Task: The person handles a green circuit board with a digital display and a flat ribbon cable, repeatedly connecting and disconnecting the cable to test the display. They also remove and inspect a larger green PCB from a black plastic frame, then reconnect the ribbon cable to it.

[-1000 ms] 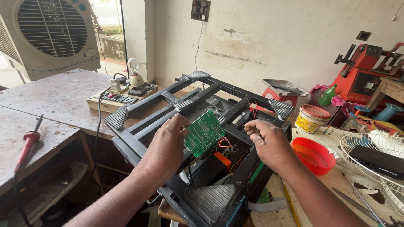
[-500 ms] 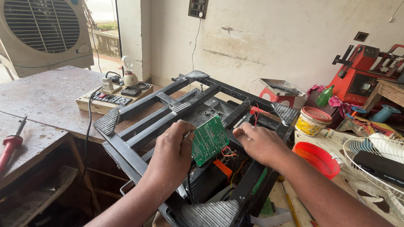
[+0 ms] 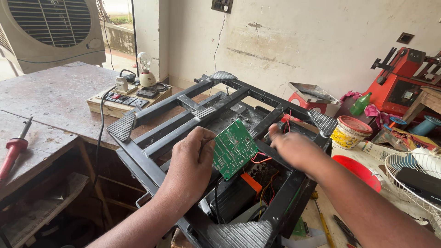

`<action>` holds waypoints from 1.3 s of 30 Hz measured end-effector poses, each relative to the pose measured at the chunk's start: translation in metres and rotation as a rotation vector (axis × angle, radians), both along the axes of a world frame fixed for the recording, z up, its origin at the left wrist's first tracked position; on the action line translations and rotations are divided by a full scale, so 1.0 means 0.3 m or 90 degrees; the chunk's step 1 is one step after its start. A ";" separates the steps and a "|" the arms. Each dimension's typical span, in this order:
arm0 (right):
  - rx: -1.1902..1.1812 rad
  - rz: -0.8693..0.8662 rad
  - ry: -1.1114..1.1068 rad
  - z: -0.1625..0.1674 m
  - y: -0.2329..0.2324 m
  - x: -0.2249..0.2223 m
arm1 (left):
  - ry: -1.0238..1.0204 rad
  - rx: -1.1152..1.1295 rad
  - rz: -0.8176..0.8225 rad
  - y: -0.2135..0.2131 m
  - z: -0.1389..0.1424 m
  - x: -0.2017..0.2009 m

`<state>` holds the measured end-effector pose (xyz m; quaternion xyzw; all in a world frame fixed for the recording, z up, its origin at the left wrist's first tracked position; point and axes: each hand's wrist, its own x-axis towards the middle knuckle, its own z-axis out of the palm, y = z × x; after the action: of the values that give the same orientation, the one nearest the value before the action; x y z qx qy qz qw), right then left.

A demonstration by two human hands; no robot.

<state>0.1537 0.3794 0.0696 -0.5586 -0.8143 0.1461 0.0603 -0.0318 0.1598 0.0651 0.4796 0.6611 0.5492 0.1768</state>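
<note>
the green board (image 3: 235, 149) was gripped at its edge by the left hand (image 3: 190, 165), tilted up over the black frame (image 3: 183, 115). the right hand (image 3: 294, 149) had shifted rightward off it, blurred; its grip couldn't be told.

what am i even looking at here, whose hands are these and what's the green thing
The view comes from a camera worn on a person's head, looking down at their own two bare hands. The left hand holds a green circuit board, tilted up above a black metal frame that lies on a worn workbench. The right hand is blurred and reaches into the frame beside the board; red wires trail below. Nearby lie a red-handled tool, a power strip board with a bulb and a red bowl.
</note>
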 end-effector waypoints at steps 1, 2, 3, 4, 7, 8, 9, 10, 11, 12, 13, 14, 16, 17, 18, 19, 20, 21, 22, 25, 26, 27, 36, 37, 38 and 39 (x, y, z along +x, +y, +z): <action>-0.029 0.018 0.078 0.001 0.000 0.010 | -0.003 0.009 -0.002 0.003 -0.003 0.000; -0.058 0.035 0.157 0.003 -0.001 0.018 | -0.006 0.017 -0.004 0.006 -0.006 -0.002; -0.071 0.041 0.172 0.003 -0.002 0.022 | -0.007 0.026 -0.005 0.008 -0.010 -0.005; -0.083 0.047 0.188 0.005 -0.003 0.024 | 0.003 0.041 -0.019 0.008 -0.016 -0.007; -0.050 0.068 0.128 0.010 -0.005 0.020 | 0.062 0.116 -0.060 0.003 -0.036 -0.011; -0.028 0.075 0.090 0.012 -0.005 0.017 | 0.099 0.160 -0.074 0.003 -0.040 -0.011; -0.003 0.050 0.030 0.010 -0.008 0.013 | 0.138 0.205 -0.088 0.004 -0.042 -0.011; 0.023 0.025 -0.030 0.008 -0.010 0.009 | 0.120 0.181 -0.080 0.005 -0.042 -0.011; 0.049 0.000 -0.088 0.006 -0.012 0.003 | 0.103 0.156 -0.073 0.006 -0.042 -0.010; 0.040 0.002 -0.082 0.005 -0.013 -0.003 | 0.086 0.130 -0.065 0.006 -0.040 -0.009; 0.029 0.002 -0.075 0.003 -0.015 -0.006 | 0.058 0.078 -0.045 0.005 -0.038 -0.007; 0.019 0.003 -0.068 0.002 -0.016 -0.008 | 0.030 0.027 -0.025 0.006 -0.033 -0.007; -0.030 0.054 0.013 0.005 -0.018 -0.002 | -0.001 -0.025 0.001 0.010 -0.024 -0.008; -0.054 0.080 0.054 0.007 -0.019 0.001 | -0.005 -0.026 0.006 0.014 -0.019 -0.009; -0.084 0.082 0.075 0.010 -0.021 0.005 | -0.009 -0.027 0.010 0.016 -0.016 -0.011; -0.115 0.083 0.097 0.015 -0.021 0.008 | -0.015 -0.037 0.016 0.017 -0.016 -0.011; -0.145 0.085 0.120 0.020 -0.023 0.009 | -0.021 -0.046 0.022 0.019 -0.016 -0.013; -0.160 0.068 0.107 0.024 -0.025 0.009 | -0.028 -0.056 0.027 0.020 -0.018 -0.013; -0.176 0.051 0.094 0.028 -0.029 0.005 | -0.029 -0.040 0.022 0.020 -0.021 -0.014; -0.129 -0.003 -0.001 0.029 -0.047 -0.024 | -0.025 -0.004 0.013 0.022 -0.031 -0.018; -0.098 -0.021 -0.042 0.029 -0.055 -0.035 | -0.019 -0.004 0.012 0.020 -0.034 -0.019; -0.056 -0.008 -0.106 0.028 -0.061 -0.049 | -0.013 -0.004 0.012 0.019 -0.037 -0.021; 0.067 -0.113 0.400 0.025 -0.022 -0.006 | 0.009 0.081 0.019 0.017 -0.050 -0.025; 0.027 -0.125 0.481 0.026 -0.002 0.008 | 0.014 0.094 0.018 0.018 -0.051 -0.027; -0.014 -0.138 0.562 0.028 0.018 0.024 | 0.019 0.107 0.016 0.021 -0.052 -0.030; -0.011 -0.083 0.641 0.025 0.034 0.042 | 0.024 0.116 0.012 0.021 -0.056 -0.031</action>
<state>0.1664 0.3895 0.0773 -0.4689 -0.6462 0.4002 0.4499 -0.0410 0.1660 0.0482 0.4973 0.6163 0.5997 0.1151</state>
